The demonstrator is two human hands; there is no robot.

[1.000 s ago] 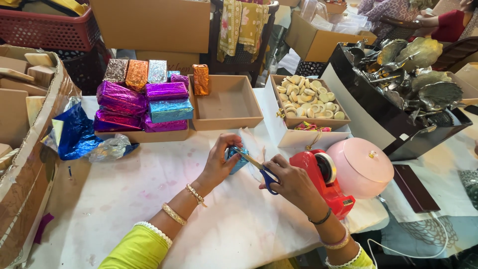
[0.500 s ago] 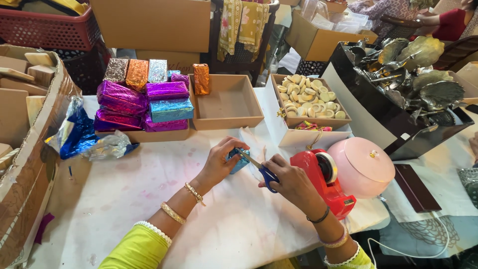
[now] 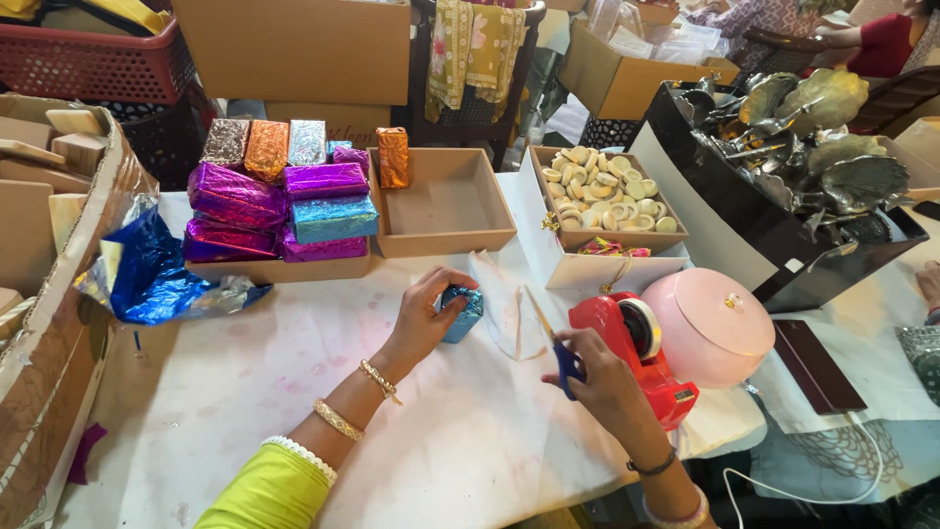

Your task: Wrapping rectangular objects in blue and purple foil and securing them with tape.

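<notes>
My left hand (image 3: pixel 428 313) grips a small block wrapped in shiny blue foil (image 3: pixel 462 311) and presses it on the white table cover (image 3: pixel 245 392). My right hand (image 3: pixel 602 377) has closed around scissors with blue handles (image 3: pixel 560 355), blades pointing up and left, apart from the block. The right hand is just left of a red tape dispenser (image 3: pixel 636 353). Both wrists wear bangles.
A tray of foil-wrapped blocks (image 3: pixel 279 201) stands at the back left beside an empty cardboard tray (image 3: pixel 446 201). A white box of pale round pieces (image 3: pixel 607 191), a pink lidded pot (image 3: pixel 710 318), loose blue foil (image 3: pixel 147 274) and a black bin of silver dishes (image 3: pixel 813 147) surround the work spot.
My right hand with the scissors has pulled away to the right of the blue-wrapped block. The left hand stays on the block.
</notes>
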